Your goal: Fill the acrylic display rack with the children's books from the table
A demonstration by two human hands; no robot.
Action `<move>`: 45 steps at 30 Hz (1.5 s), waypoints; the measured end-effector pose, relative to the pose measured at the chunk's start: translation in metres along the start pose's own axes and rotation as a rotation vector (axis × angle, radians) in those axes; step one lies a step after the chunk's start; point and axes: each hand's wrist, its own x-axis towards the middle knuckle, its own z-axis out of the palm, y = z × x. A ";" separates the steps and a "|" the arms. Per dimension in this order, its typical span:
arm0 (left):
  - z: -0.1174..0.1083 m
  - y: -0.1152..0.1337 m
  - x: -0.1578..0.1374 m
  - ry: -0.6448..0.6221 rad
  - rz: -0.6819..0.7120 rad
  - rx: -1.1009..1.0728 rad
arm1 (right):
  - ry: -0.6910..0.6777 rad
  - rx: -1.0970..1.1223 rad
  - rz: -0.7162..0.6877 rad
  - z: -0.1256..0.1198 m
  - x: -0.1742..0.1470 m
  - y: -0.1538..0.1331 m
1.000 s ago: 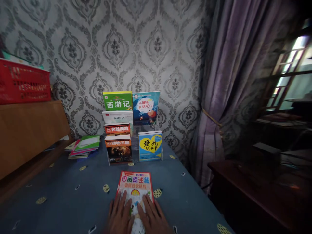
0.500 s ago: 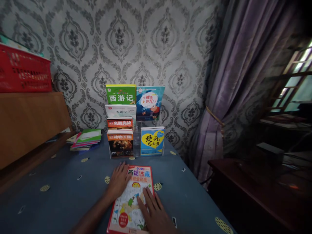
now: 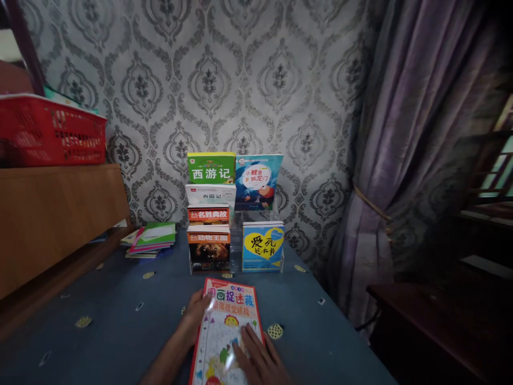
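A picture book (image 3: pixel 230 321) with a red border and a drawn cover lies in front of me on the blue patterned tablecloth. My left hand (image 3: pixel 195 316) grips its upper left edge, thumb on the cover and fingers curled round the side, partly hidden. Over the lower right of the cover, my right hand (image 3: pixel 260 355) rests flat with its fingers stretched. Behind the book stands a clear tiered rack (image 3: pixel 236 251). It bears a green book (image 3: pixel 211 168), a white book (image 3: pixel 210 195), two orange-topped books (image 3: pixel 209 251), a blue book (image 3: pixel 258 182) and a yellow-heart book (image 3: pixel 263 247).
Thin books (image 3: pixel 154 239) are stacked at the back left. A wooden cabinet (image 3: pixel 60 214) with a red basket (image 3: pixel 60 131) on top borders the left side. On the right hang a purple curtain (image 3: pixel 372 176) and, lower, a dark red table (image 3: pixel 433 321). Patterned wallpaper covers the back wall.
My left hand has gone from lying flat on the cover's upper left to gripping that edge. The right hand stays flat on the book. The view has shifted, so everything sits lower and further right.
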 end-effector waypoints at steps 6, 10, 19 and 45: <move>-0.001 0.015 -0.033 -0.028 -0.044 -0.184 | -0.229 0.303 0.109 -0.043 0.027 -0.011; 0.002 0.041 -0.043 0.061 -0.007 -0.232 | -0.217 0.556 0.422 -0.061 0.048 -0.015; 0.010 0.067 -0.041 0.155 0.170 -0.186 | -0.009 1.228 0.740 -0.054 0.081 -0.003; 0.010 0.088 -0.007 0.012 0.388 -0.155 | 0.103 1.490 0.600 -0.089 0.136 0.053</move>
